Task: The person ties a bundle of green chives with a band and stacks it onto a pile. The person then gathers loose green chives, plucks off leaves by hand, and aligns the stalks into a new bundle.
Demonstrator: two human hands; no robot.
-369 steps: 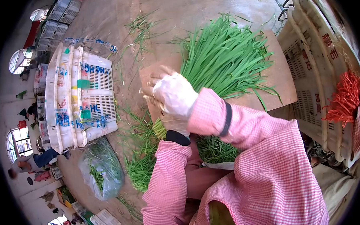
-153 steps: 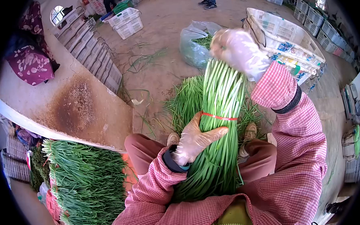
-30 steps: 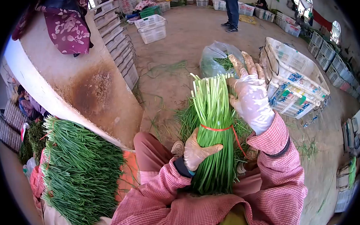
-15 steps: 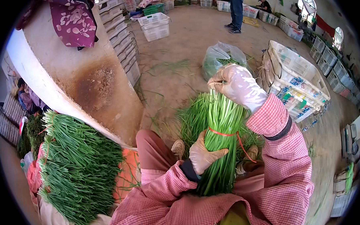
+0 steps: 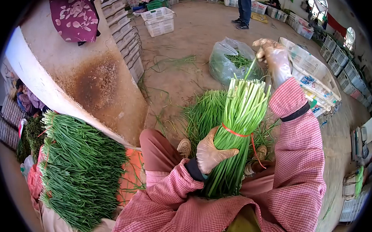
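Observation:
A tall bunch of green chives point(image 5: 247, 109) stands upright between my knees, pale cut ends up, with a red tie point(image 5: 235, 133) around its middle and one tail hanging down. My left hand point(image 5: 214, 153), in a thin clear glove, is wrapped round the bunch at the tie. Above and to the right of the cut ends, my right hand point(image 5: 273, 57), also gloved, pinches the end of a single chive stalk point(image 5: 251, 67) that sticks up from the bunch. Behind the bunch lies a heap of loose chives point(image 5: 206, 111) on the floor.
A clear plastic bag point(image 5: 219, 67) with green scraps stands ahead. White crates point(image 5: 312, 65) are stacked at right, others point(image 5: 124, 31) beside the pillar point(image 5: 123, 106). Tied chive bunches point(image 5: 84, 170) are piled at left. A person in jeans point(image 5: 244, 7) stands farther back.
My right hand has moved up and right from the bunch's top, drawing one stalk upward. The bunch now leans slightly right, its cut ends uncovered. My left hand keeps its hold.

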